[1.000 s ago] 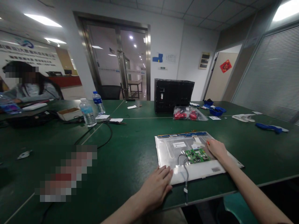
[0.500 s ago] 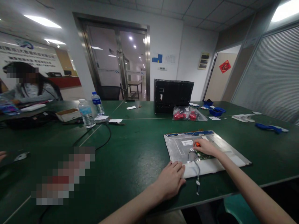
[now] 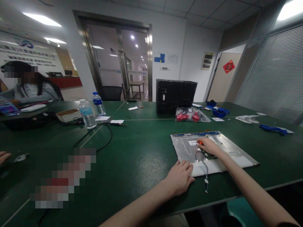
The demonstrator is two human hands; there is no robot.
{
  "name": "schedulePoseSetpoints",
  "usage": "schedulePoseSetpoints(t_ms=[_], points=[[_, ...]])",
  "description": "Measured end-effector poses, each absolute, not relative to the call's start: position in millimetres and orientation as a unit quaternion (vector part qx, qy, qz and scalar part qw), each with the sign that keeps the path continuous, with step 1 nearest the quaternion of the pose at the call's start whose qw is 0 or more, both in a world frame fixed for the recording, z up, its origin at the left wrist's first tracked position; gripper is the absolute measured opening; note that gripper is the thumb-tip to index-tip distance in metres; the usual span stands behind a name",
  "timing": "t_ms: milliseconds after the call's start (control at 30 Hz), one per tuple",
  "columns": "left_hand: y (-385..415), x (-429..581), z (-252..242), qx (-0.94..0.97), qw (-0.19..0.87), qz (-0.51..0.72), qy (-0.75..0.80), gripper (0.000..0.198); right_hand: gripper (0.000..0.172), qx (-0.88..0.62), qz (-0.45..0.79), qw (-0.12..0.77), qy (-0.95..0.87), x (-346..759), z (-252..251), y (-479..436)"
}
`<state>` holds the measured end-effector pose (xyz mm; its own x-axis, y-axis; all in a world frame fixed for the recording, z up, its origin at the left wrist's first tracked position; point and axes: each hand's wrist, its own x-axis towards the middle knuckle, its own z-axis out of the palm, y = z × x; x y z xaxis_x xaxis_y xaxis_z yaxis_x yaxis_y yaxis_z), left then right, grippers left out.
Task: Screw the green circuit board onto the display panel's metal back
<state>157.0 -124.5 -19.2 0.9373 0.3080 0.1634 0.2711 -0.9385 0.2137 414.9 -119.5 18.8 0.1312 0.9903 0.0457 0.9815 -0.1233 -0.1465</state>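
Note:
A display panel (image 3: pixel 242 154) lies with its metal back up on the green table, in front of me. A blue strip board (image 3: pixel 196 134) runs along its far edge. Near the middle, partly under my right hand, is a green circuit board (image 3: pixel 211 156). A grey cable (image 3: pixel 204 170) hangs from it over the near edge. My left hand (image 3: pixel 180 177) grips the panel's near-left corner, fingers curled on its edge. In my right hand (image 3: pixel 208 147), pinched over the circuit board, is an orange-handled tool (image 3: pixel 201 142); its tip is hidden.
Behind the panel stand a black box-shaped case (image 3: pixel 176 97) and a plastic bag with red items (image 3: pixel 191 115). Blue baskets (image 3: pixel 220 112) sit at the back right. Bottles (image 3: pixel 87 114) and a black cable (image 3: pixel 111 135) are to the left. A person (image 3: pixel 28 85) sits at the far left.
The panel has slid slightly to the right and away from me, with both hands moving along. The orange-handled tool stays in my right hand.

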Motion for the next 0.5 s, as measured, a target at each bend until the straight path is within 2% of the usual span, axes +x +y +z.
schedulePoseSetpoints(t_ms=[300,500], points=[[-120.7,176.2,-22.0,0.979,0.100,0.113,0.138,0.046,0.009,-0.747,0.111,0.040,-0.655,438.8,38.1,-164.6],[-112.2,176.2,-22.0,0.976,0.147,0.122,0.105,0.046,0.011,-0.741,0.119,0.043,-0.660,440.0,37.2,-176.3]])
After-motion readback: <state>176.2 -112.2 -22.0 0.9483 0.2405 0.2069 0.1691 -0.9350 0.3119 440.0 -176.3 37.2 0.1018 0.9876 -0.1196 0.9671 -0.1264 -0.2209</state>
